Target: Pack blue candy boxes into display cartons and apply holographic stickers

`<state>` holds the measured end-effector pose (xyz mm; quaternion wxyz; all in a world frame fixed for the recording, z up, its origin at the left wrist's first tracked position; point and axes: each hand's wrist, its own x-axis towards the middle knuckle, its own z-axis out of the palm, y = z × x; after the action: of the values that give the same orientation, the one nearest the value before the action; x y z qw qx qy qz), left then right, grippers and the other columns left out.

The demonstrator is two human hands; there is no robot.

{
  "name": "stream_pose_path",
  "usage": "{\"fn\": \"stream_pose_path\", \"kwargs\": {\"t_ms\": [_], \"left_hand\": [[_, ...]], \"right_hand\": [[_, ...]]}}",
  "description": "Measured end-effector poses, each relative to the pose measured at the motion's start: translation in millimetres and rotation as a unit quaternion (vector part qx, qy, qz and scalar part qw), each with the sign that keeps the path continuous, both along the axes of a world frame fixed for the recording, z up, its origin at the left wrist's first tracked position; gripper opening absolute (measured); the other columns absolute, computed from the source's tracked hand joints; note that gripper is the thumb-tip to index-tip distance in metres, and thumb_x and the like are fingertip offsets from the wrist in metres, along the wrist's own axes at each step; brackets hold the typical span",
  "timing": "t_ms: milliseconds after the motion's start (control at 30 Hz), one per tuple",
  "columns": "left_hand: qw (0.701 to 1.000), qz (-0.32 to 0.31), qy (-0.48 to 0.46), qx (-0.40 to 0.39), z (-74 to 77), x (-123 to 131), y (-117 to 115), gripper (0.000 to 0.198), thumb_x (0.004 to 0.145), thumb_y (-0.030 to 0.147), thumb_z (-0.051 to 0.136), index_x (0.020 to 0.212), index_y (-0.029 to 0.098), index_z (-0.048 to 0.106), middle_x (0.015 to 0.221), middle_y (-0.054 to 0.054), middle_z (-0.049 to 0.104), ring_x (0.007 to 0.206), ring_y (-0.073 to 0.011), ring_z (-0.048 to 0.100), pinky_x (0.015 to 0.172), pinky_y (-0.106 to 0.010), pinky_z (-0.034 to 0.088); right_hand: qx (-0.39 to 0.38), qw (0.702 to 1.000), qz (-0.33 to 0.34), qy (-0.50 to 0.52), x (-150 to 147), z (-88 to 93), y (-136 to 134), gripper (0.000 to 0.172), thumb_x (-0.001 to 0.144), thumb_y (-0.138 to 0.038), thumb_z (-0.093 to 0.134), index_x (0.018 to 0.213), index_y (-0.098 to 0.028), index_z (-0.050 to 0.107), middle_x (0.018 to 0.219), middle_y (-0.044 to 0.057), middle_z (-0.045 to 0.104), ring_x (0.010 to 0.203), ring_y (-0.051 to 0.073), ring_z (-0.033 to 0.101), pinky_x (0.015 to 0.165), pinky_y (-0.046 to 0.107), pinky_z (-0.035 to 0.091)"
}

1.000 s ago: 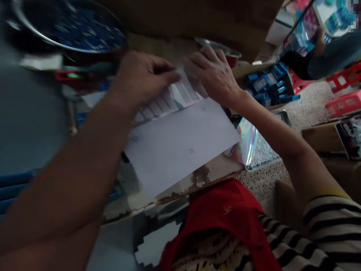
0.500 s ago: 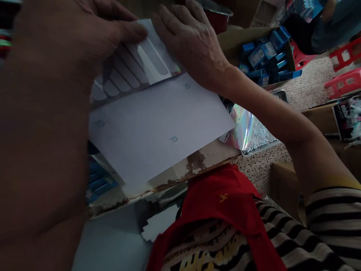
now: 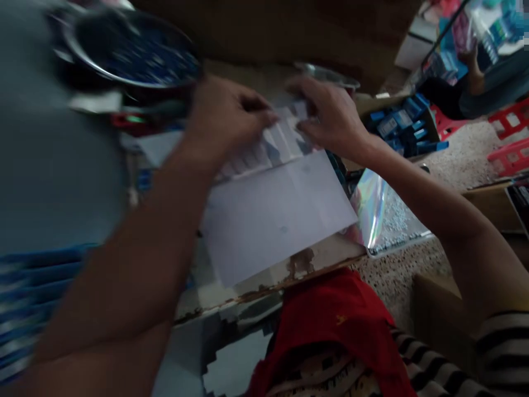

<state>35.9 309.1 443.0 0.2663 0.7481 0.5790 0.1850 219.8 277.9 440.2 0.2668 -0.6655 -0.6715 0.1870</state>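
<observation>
A white paper sheet with small faint printed marks lies on a worn tabletop. Along its far edge is a shiny sheet with long rounded slots, perhaps clear plastic. My left hand pinches the slotted sheet near its upper edge between thumb and fingers. At its right end my right hand is curved over it, thumb and fingers apart. Motion blur smears both hands, and my left hand and forearm hide part of the slotted sheet.
A metal-rimmed basin of blue pieces stands back left. Right of the table are a carton of blue boxes, iridescent film and a tray of small beads. Another person's arm shows far right, near red stools.
The view has swung left, bringing the basin into sight. My left hand appears farther from the camera. My right hand has gone from lying flat on the slotted sheet to a curved, lifted shape.
</observation>
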Motion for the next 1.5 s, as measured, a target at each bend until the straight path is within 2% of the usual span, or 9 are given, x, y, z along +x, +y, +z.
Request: {"fn": "stream_pose_path", "kwargs": {"t_ms": [467,667,833,1000,1100,1200,1300,1400,1500], "left_hand": [[0.999,0.001,-0.05,0.014,-19.0,-10.2,20.2,0.017,0.081,0.034,0.072,0.09,0.023,0.082,0.082,-0.004,0.078,0.095,-0.027,0.072,0.089,-0.032,0.053],[0.999,-0.005,-0.025,0.03,-21.0,-7.7,22.8,0.017,0.081,0.03,0.073,0.091,0.022,0.083,0.092,-0.007,0.08,0.099,-0.0289,0.072,0.093,-0.037,0.052],[0.998,-0.056,-0.013,0.04,-27.9,4.5,33.9,0.027,0.089,0.028,0.075,0.112,0.02,0.083,0.112,-0.008,0.081,0.11,-0.0262,0.071,0.102,-0.034,0.049],[0.983,-0.018,-0.022,0.183,14.9,-67.5,-16.5,0.047,0.1,0.042,0.07,0.142,0.022,0.069,0.127,-0.002,0.075,0.121,-0.0148,0.067,0.11,-0.024,0.046],[0.948,0.146,-0.04,0.28,16.8,-150.4,-86.0,0.031,0.106,0.045,0.057,0.116,0.023,0.078,0.113,-0.001,0.078,0.111,-0.0153,0.07,0.102,-0.025,0.052],[0.897,0.365,-0.134,0.211,-38.1,-223.2,-163.4,0.021,0.103,0.037,0.062,0.103,0.02,0.074,0.103,-0.003,0.077,0.099,-0.018,0.07,0.096,-0.032,0.055],[0.816,0.473,-0.318,-0.094,-130.0,-260.3,-224.9,0.024,0.092,0.043,0.076,0.095,0.02,0.069,0.087,-0.001,0.074,0.087,-0.0163,0.069,0.087,-0.03,0.056],[0.682,0.468,-0.482,-0.288,-206.9,-261.9,-262.1,0.052,0.08,0.064,0.085,0.099,0.018,0.072,0.092,-0.008,0.077,0.086,-0.0186,0.072,0.082,-0.03,0.057],[0.607,0.403,-0.592,-0.345,-243.6,-254.4,-275.2,0.074,0.071,0.081,0.084,0.107,0.017,0.075,0.105,-0.015,0.08,0.1,-0.0248,0.075,0.084,-0.033,0.059]], "right_hand": [[0.179,0.954,0.149,-0.19,0.4,-46.7,-12.6,0.022,0.101,-0.026,0.06,0.12,-0.027,0.07,0.094,0.008,0.066,0.111,0.032,0.055,0.103,0.051,0.038],[0.134,0.986,0.063,-0.078,-4.2,-32.6,-20.2,0.003,0.087,-0.024,0.07,0.084,-0.022,0.069,0.08,0.002,0.061,0.084,0.021,0.055,0.084,0.038,0.04],[0.054,0.984,0.052,0.159,-8.4,14.5,-69.5,0.014,0.083,-0.027,0.08,0.075,-0.023,0.069,0.06,-0.005,0.049,0.059,0.012,0.043,0.061,0.03,0.033],[-0.201,0.881,0.16,0.396,-49.2,57.6,-156.5,0.016,0.081,-0.029,0.089,0.077,-0.027,0.074,0.06,-0.003,0.058,0.049,0.011,0.04,0.047,0.029,0.027],[-0.356,0.781,0.207,0.47,-96.8,35.9,-189.6,0.018,0.079,-0.029,0.092,0.076,-0.027,0.074,0.06,-0.004,0.059,0.048,0.01,0.04,0.045,0.027,0.028],[-0.439,0.707,0.174,0.527,-154.4,-26.8,-201.8,0.026,0.073,-0.033,0.095,0.074,-0.024,0.071,0.061,-0.005,0.057,0.049,0.009,0.04,0.047,0.025,0.029],[-0.44,0.673,0.041,0.594,-202.2,-103.0,-196.0,0.034,0.069,-0.039,0.094,0.074,-0.023,0.065,0.06,-0.007,0.05,0.051,0.008,0.035,0.048,0.024,0.028],[-0.474,0.631,-0.02,0.614,-232.8,-161.8,-185.0,0.034,0.07,-0.037,0.091,0.077,-0.022,0.061,0.053,-0.012,0.028,0.049,0.007,0.024,0.049,0.022,0.026],[-0.522,0.61,-0.044,0.595,-254.8,-193.9,-179.5,0.03,0.075,-0.033,0.084,0.079,-0.022,0.057,0.053,-0.014,0.022,0.048,0.007,0.017,0.05,0.023,0.024]]}}
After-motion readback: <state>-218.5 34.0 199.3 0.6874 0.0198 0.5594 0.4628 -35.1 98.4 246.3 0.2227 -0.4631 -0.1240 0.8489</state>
